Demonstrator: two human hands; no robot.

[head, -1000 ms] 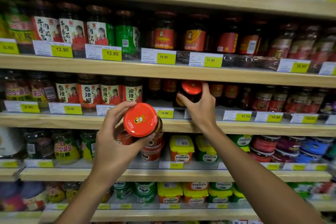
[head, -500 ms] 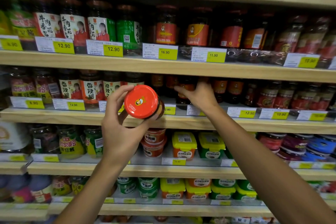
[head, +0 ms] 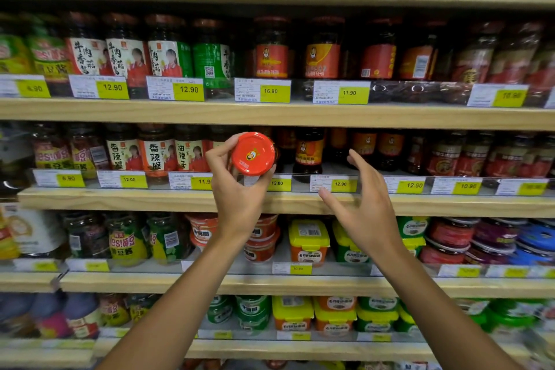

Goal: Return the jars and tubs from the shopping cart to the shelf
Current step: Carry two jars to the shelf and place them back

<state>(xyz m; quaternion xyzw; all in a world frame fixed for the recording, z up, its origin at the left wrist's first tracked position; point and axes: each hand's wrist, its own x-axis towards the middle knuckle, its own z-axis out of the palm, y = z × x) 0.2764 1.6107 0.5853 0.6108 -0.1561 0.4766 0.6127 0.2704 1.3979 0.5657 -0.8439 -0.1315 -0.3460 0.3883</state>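
Your left hand [head: 237, 189] grips the red-lidded jar [head: 253, 154], lid toward you, just in front of the wooden shelf [head: 120, 200] edge. Right of the jar, your right hand [head: 365, 204] hangs spread wide and empty before that shelf.

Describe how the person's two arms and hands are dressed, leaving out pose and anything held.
Both forearms are bare up to the bottom edge of the picture, with no sleeves in view. The left hand and the right hand wear no gloves. No watch, bracelet or ring shows on either wrist or on the fingers that can be seen. No markings or tattoos are visible.
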